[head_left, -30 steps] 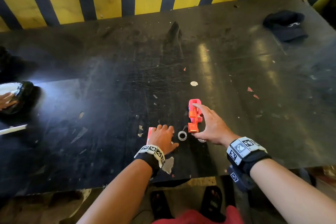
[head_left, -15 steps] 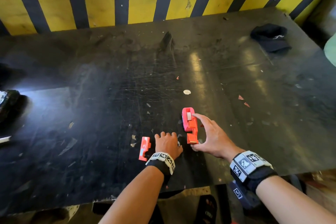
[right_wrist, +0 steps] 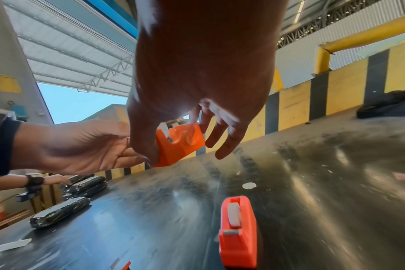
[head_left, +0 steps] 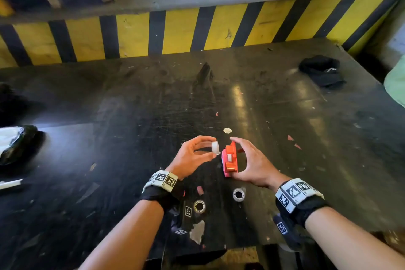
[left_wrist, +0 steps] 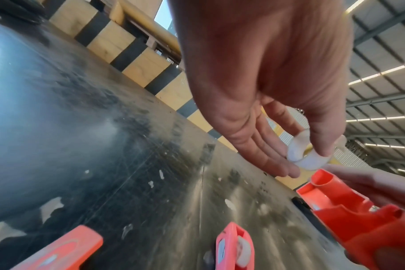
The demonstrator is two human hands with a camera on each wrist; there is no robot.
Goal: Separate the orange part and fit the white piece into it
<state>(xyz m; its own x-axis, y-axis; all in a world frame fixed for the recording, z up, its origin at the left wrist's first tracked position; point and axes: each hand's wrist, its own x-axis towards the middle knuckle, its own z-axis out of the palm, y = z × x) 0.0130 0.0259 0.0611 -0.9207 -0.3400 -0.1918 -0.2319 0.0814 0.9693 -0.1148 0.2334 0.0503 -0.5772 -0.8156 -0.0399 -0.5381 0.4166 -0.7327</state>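
No words, brands or numbers can be read. The white wristbands (head_left: 162, 179) carry only black-and-white square code markers, and the black cap (head_left: 321, 70) has a small white logo, too small to read.

Head view looks down; both wrist views look close along the fingers, sharing the table (head_left: 131, 138)

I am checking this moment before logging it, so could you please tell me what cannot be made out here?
- White ring in the left hand: blurred, head view; tape or spacer unclear.
- Orange part: far side hidden by the right hand.
- Orange piece: cut off by the left wrist view's bottom edge.
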